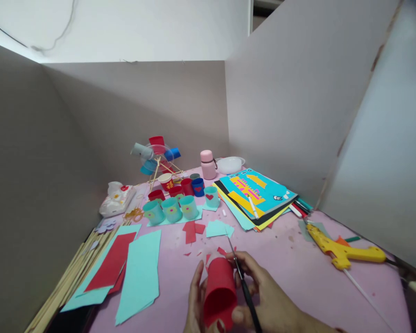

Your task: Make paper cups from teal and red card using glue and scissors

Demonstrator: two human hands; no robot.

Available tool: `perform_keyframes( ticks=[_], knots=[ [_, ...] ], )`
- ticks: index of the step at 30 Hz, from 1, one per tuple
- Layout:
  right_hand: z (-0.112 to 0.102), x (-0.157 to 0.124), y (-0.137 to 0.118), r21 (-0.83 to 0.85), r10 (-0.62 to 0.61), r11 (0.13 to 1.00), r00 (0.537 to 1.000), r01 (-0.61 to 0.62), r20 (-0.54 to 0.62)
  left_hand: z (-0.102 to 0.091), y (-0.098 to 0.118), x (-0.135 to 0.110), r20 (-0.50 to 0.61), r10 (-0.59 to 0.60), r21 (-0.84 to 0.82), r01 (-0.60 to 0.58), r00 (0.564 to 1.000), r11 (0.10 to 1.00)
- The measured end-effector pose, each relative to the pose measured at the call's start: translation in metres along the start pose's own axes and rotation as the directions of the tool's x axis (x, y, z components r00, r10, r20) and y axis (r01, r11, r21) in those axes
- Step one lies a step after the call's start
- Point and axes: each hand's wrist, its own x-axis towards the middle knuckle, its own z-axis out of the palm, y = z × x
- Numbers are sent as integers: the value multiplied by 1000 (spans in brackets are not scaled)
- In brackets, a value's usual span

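Observation:
My left hand (195, 300) is wrapped round a red paper cup (220, 291) lying on its side at the bottom centre. My right hand (263, 296) grips black-handled scissors (241, 277), their blades pointing away from me along the cup's right side, near its far end. Small red paper scraps (194, 230) lie on the pink table (291, 263) just beyond the cup. Teal and red paper sheets (138, 273) lie to the left of my left hand.
A yellow glue gun (343, 252) rests at the right. A stack of coloured paper (256, 196) sits beyond it. Teal, red and blue decorated cups (171, 208), a stick wheel model (156, 159), a pink bottle (208, 164), wooden sticks (72, 273) and grey partition walls surround the table.

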Motion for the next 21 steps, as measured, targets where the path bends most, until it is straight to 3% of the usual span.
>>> perform_keyframes(
  ticks=[4, 9, 12, 16, 18, 21],
  knots=[
    [-1, 1, -6, 186, -48, 982, 991, 24, 128, -7, 3, 7, -2, 84, -85, -84, 996, 993],
    [2, 2, -6, 248, -24, 968, 975, -32, 219, -6, 13, 7, 114, -17, -29, 20, 993, 999],
    [-2, 3, -3, 164, 12, 986, 990, -34, 137, -5, 21, 4, 121, -40, -8, 42, 992, 999],
    [-11, 7, -2, -117, -12, 993, 1000, 11, -9, -19, 30, 8, -40, -4, 82, 7, 999, 997],
    [-13, 7, -2, -228, 7, 974, 999, 0, 33, -29, 34, 12, -86, 33, 107, -24, 996, 994],
    [-12, 5, -4, -331, 55, 944, 992, -13, 116, -36, 37, 16, -70, 78, 90, -71, 995, 993]
  ],
)
